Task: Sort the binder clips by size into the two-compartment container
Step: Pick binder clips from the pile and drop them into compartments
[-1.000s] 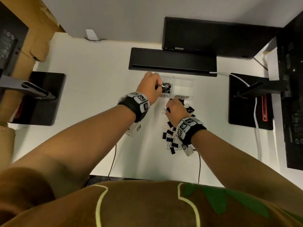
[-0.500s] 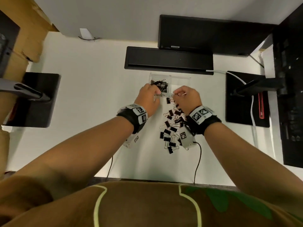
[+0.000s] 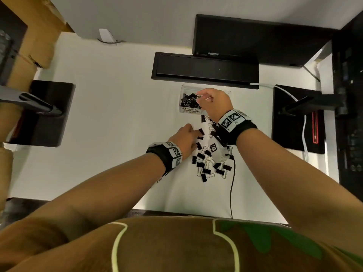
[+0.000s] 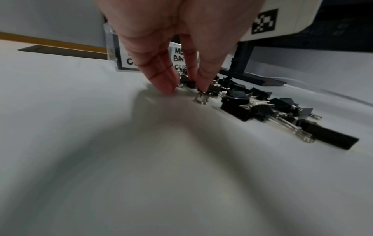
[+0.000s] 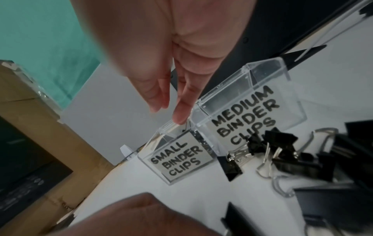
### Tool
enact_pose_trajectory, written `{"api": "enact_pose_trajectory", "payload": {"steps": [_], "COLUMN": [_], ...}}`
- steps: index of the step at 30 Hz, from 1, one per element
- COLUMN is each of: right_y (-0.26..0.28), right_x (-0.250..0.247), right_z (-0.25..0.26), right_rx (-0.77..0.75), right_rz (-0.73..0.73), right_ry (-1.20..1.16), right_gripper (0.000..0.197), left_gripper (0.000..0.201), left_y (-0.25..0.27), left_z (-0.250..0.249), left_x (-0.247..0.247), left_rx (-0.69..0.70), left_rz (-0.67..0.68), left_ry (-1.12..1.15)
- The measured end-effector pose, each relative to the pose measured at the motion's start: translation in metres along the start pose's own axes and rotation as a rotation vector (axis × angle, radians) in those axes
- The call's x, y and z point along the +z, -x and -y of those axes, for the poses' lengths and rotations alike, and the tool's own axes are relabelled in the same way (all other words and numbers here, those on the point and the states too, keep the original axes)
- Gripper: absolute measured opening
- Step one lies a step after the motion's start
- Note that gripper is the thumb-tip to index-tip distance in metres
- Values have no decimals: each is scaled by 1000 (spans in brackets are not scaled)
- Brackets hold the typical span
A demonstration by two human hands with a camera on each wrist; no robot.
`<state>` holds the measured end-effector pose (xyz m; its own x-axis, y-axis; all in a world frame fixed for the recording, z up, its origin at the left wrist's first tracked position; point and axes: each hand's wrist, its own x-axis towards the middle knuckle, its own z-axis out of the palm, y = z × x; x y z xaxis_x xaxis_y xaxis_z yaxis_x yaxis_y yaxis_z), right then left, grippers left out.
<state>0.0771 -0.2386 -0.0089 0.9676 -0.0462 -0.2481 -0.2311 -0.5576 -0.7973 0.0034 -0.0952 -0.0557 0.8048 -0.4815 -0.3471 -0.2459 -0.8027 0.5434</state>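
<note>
Black metal clip [image 4: 190, 83] pinched by left hand [image 4: 177, 32]; clear boxy container [image 5: 268, 75]

Hidden under right grip [image 3: 215, 104], toward 12 o'clock: right half of container [image 3: 183, 88]. Covered by left grip [image 4: 177, 28] fingers: label lettering [image 4: 179, 59]. Cut off, blurred at 3 o'clock: clips [image 5: 333, 206].

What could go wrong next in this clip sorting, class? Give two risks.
1. The right hand holds its fingers at the edge of the small compartment, right beside the medium compartment; a clip dropped there might land wrongly.
2. The left hand pinches a small binder clip in the tangled pile; neighbours may drag along.
</note>
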Motion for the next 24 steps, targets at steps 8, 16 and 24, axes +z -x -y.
{"api": "enact_pose_trajectory", "payload": {"steps": [8,16,24], "right_y": [44,81,62], "right_x": [-22,-5,-15], "right_z": [-45,-74,-76], "right_rx": [62,100,114], "right_rz": [-96,143,-22], "right_ry": [99,345,293], "right_gripper": [15,13,19], "left_gripper": [30,36,8], "left_y": [7,1,1], "left_z": [16,6,13], "left_x": [-11,-3,-10], "left_rx": [-117,-18,-57], "left_rz": [8,63,0], "left_ry": [90,-14,-39]}}
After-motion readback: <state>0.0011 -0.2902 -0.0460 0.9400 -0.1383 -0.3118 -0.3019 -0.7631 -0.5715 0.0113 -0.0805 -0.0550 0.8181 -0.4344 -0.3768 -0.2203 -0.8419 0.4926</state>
